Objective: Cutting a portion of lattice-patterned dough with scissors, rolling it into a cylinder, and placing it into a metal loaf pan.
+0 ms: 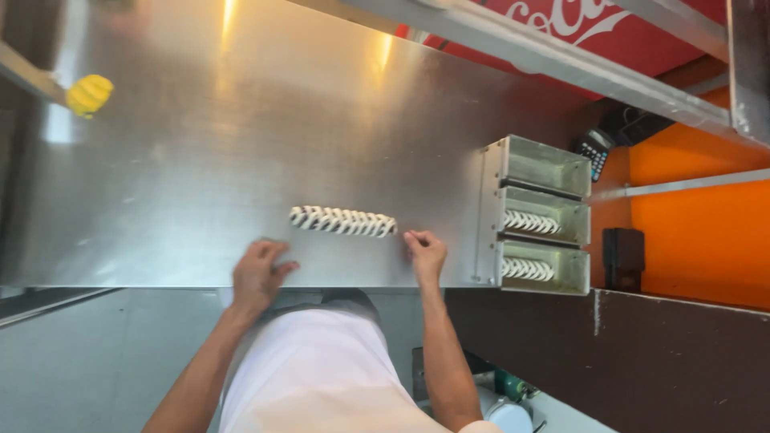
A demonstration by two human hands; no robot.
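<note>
The twisted dough roll [342, 221], striped dark and light, lies flat near the front edge of the steel table [241, 144], with nothing holding it. My right hand [425, 252] rests on the table just beside the roll's right end, fingers loose and gripping nothing; I cannot tell if a fingertip touches the dough. My left hand [258, 273] sits at the table edge, near the roll's left end but apart from it, fingers curled loosely around nothing. Risks as I judge them: the roll looks soft, so lifting by one end could stretch it or undo the twist, and a careless push could send it off the front edge. To the right stands a metal three-slot tin [536, 215]; the two nearer slots hold similar rolls and the far slot looks empty. Its walls stand in the way of sliding the roll sideways. A yellow object [89, 94] sits far left, well apart. A calculator [594, 151] lies beyond the tin.
</note>
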